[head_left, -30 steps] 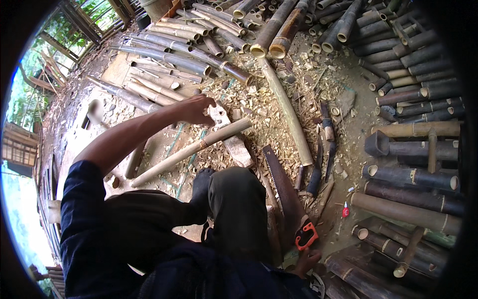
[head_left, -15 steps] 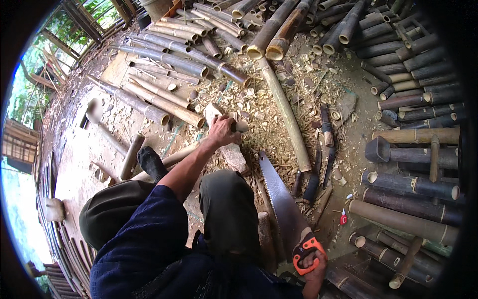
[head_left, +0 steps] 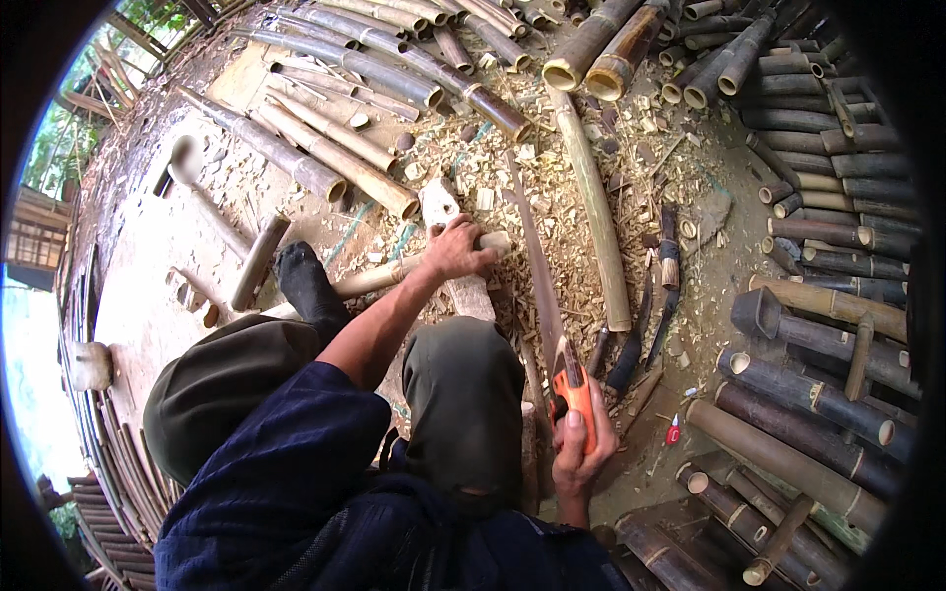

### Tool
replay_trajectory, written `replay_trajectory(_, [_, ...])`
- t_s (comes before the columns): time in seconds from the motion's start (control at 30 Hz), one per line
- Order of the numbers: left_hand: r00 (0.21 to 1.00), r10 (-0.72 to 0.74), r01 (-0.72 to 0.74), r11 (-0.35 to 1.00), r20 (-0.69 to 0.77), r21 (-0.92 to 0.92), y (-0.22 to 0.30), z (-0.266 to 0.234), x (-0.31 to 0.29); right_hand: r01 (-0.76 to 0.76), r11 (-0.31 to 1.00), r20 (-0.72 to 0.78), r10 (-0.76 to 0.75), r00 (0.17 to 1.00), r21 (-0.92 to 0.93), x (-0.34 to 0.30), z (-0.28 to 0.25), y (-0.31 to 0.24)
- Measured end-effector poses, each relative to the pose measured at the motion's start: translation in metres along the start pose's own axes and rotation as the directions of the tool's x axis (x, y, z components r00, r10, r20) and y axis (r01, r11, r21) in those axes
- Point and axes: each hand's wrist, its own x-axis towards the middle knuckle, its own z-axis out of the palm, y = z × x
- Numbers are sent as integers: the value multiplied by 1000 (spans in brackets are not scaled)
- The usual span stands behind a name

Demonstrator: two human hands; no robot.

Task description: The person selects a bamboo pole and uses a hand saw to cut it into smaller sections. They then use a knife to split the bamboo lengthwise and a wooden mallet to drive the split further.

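My left hand (head_left: 459, 248) is closed over a pale bamboo pole (head_left: 379, 279) near its right end, pressing it onto a rough light wooden block (head_left: 470, 297). The block has a hole near its far end. The pole runs left past my foot in a dark sock (head_left: 304, 281). In my right hand (head_left: 576, 455), the fingers are wrapped round the orange handle of a handsaw (head_left: 537, 251). Its blade points away from me, seen nearly edge-on, just right of the pole's end and apart from it in this view.
Wood chips (head_left: 493, 197) cover the ground. A long green-yellow bamboo pole (head_left: 592, 212) and dark-handled blades (head_left: 631, 345) lie to the right. Bamboo tubes (head_left: 808, 374) are stacked further right, more (head_left: 315, 167) lie far left. A wooden mallet (head_left: 210, 212) and small red bottle (head_left: 673, 430) rest nearby.
My right hand has lifted the handsaw away from me and to the left, turning its blade from flat to nearly edge-on. My left hand stays at the pole's end; the view has shifted slightly.
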Motion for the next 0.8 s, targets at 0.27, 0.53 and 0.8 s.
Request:
replay_trajectory(0.27, [986,-10,17,999,-165,44,3,15,3,100,988,88,-90,992,-116,10,10,1])
replay_trajectory(0.53, [983,-20,22,1000,-180,13,0,13,-2,206,976,106,-197,975,-77,6,16,-4])
replay_trajectory(0.8, [980,-8,20,998,-199,57,6,31,4,362,898,75,-355,932,-249,60,60,20])
